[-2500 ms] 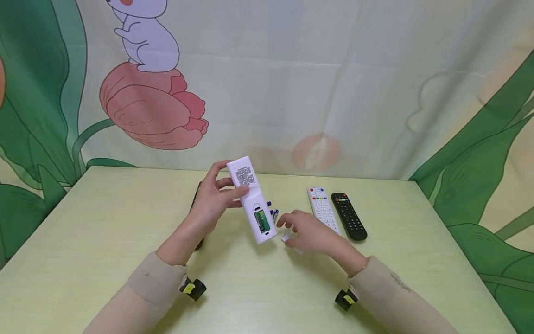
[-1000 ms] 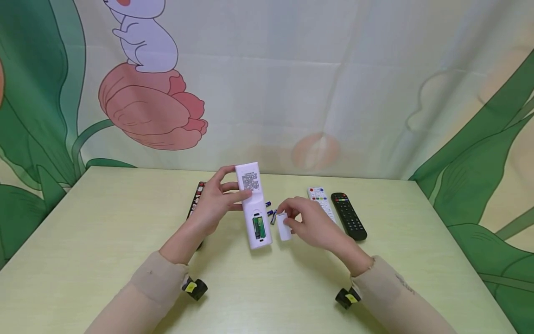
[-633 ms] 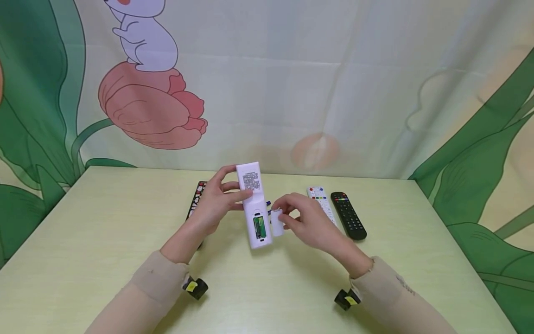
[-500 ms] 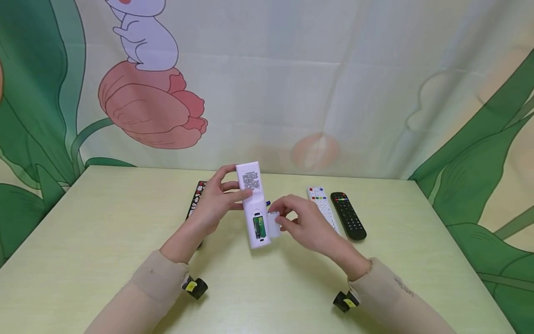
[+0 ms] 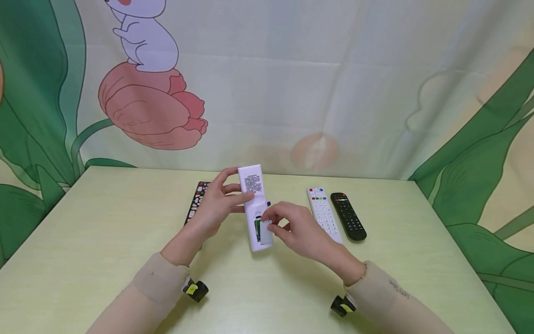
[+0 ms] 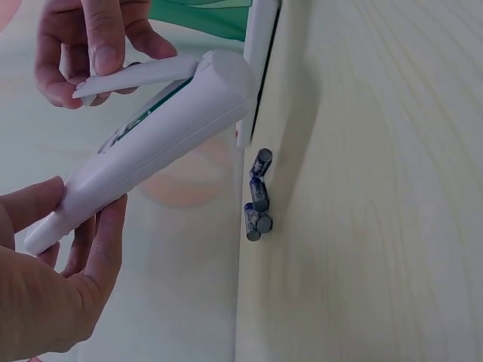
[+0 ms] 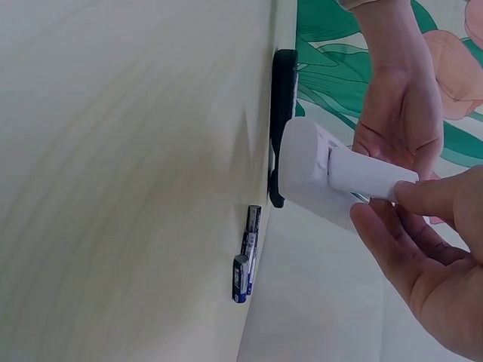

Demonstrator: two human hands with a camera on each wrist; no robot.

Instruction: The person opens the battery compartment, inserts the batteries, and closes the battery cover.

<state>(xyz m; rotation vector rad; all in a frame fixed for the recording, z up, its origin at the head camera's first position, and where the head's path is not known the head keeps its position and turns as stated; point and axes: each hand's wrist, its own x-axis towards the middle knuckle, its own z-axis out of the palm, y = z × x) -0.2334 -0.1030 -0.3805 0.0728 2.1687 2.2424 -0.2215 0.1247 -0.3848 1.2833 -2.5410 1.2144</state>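
Note:
My left hand [image 5: 217, 204] grips a white remote control [image 5: 251, 185] by its upper part, its back facing me. Green batteries [image 5: 257, 230] show in the compartment, partly covered. Between thumb and fingers my right hand [image 5: 298, 229] pinches the white battery cover [image 5: 265, 233] over that compartment. In the left wrist view the cover [image 6: 139, 74] tilts, one end at the remote's bottom end and the other raised. The right wrist view shows the cover [image 7: 370, 175] lying along the remote [image 7: 306, 162] at a slant, with the thumb on its free end.
Several blue loose batteries [image 6: 259, 194] lie on the table [image 5: 125, 222] behind the held remote. A black remote [image 5: 197, 199] lies at the left, partly behind the left hand. To the right lie a white remote [image 5: 323, 211] and another black remote [image 5: 349, 217]. A printed curtain [image 5: 267, 93] hangs behind.
My right hand has brought the battery cover leftward from beside the white remote onto its compartment, turning it upright along the way. The left hand has turned the remote more upright and keeps its grip.

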